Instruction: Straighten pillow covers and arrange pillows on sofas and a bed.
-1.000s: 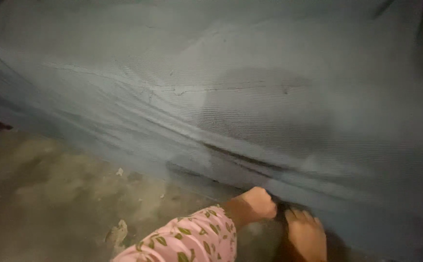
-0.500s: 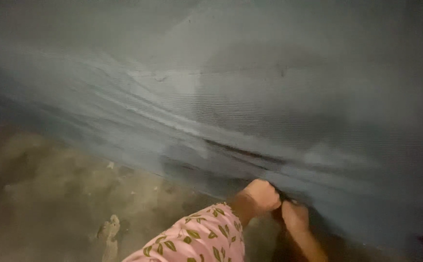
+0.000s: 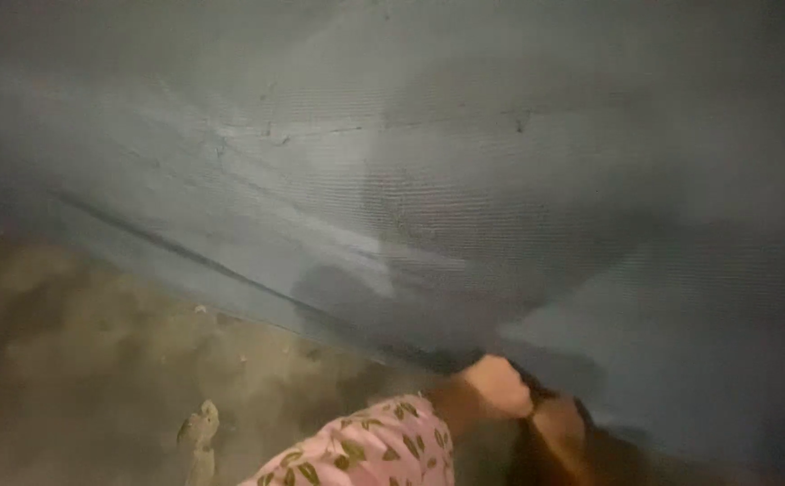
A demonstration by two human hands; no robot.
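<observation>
A blue-grey mesh net (image 3: 464,198) hangs in front of me and fills most of the head view. Its darker lower hem (image 3: 230,281) runs diagonally down to the floor. My left hand (image 3: 498,387), in a pink sleeve with green leaf print (image 3: 365,447), is a closed fist on the hem at the bottom centre. My right hand (image 3: 560,421) sits just right of it, touching it, fingers curled at the same hem and partly tucked beneath the mesh. The picture is dim and blurred.
Rough, stained concrete floor (image 3: 77,360) lies at the lower left, with a small pale scrap of debris (image 3: 198,423) on it. A lighter blue patch (image 3: 681,342) shows behind the net at the lower right.
My right hand went from lying flat on the floor to curling at the hem beside my left fist. The folds near the hem have pulled tauter and the net looks smoother.
</observation>
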